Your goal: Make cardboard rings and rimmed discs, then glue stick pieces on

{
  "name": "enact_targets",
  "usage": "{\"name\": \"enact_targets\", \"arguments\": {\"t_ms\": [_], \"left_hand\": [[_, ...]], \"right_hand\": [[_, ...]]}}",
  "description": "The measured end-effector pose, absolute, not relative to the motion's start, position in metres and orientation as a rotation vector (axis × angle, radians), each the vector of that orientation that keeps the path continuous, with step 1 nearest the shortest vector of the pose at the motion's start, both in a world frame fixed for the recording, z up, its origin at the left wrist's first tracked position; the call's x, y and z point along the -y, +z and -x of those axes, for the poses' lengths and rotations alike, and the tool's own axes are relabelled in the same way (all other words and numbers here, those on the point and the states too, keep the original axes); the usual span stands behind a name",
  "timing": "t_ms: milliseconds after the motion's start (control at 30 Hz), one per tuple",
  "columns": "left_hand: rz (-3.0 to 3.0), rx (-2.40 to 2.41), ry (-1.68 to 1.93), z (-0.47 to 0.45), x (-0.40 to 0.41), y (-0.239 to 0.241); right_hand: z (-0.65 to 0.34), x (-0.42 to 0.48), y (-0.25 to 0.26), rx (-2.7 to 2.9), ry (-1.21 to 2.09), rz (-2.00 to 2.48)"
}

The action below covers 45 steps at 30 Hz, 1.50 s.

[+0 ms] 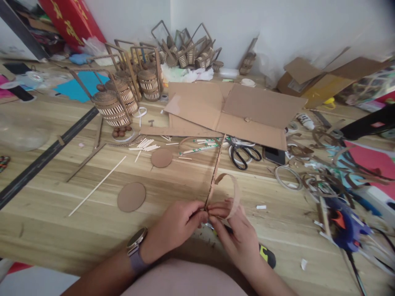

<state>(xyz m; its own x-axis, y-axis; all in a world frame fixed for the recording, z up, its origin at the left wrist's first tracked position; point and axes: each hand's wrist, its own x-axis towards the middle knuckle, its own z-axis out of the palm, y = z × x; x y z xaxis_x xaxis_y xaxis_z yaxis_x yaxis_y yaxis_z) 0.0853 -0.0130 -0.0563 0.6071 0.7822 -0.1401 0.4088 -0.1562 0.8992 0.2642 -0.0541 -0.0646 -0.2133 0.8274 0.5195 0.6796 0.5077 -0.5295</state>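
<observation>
The left grip [177, 224] and right grip [237, 233] pinch tightly on a narrow brown cardboard strip [215, 169] — a round brown cardboard disc [131, 197] lies left of them.

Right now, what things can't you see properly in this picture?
In the head view:
The pinched part of the cardboard strip: hidden by fingers of the left hand and right hand.
The middle of the yellow-and-black tool: covered by the right hand.
The red box's top: cut off by the upper edge.
Print on the green-and-white wrappers: too small and blurred.
</observation>
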Motion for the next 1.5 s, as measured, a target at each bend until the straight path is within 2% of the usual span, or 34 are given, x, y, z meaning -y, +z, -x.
{"name": "enact_targets", "arguments": {"t_ms": [367, 800, 1133, 1500], "left_hand": [[-1.768, -0.963, 0.462, -0.0863, 0.0133, -0.0545], [-1.696, -0.885, 0.426, -0.0835, 0.0111, -0.0494], [-1.736, -0.946, 0.449, -0.0854, 0.0102, -0.0562], [-1.742, -0.957, 0.449, -0.0861, 0.0121, -0.0559]], "right_hand": [[-0.2645, 0.0537, -0.0658, 1.953, 0.187, 1.275], [-0.2686, 0.0544, -0.0671, 1.788, 0.333, 1.366], [-0.2641, 0.0543, -0.0642, 1.847, 0.415, 1.221], [-0.2663, 0.0537, -0.0701, 1.946, 0.194, 1.245]]}}
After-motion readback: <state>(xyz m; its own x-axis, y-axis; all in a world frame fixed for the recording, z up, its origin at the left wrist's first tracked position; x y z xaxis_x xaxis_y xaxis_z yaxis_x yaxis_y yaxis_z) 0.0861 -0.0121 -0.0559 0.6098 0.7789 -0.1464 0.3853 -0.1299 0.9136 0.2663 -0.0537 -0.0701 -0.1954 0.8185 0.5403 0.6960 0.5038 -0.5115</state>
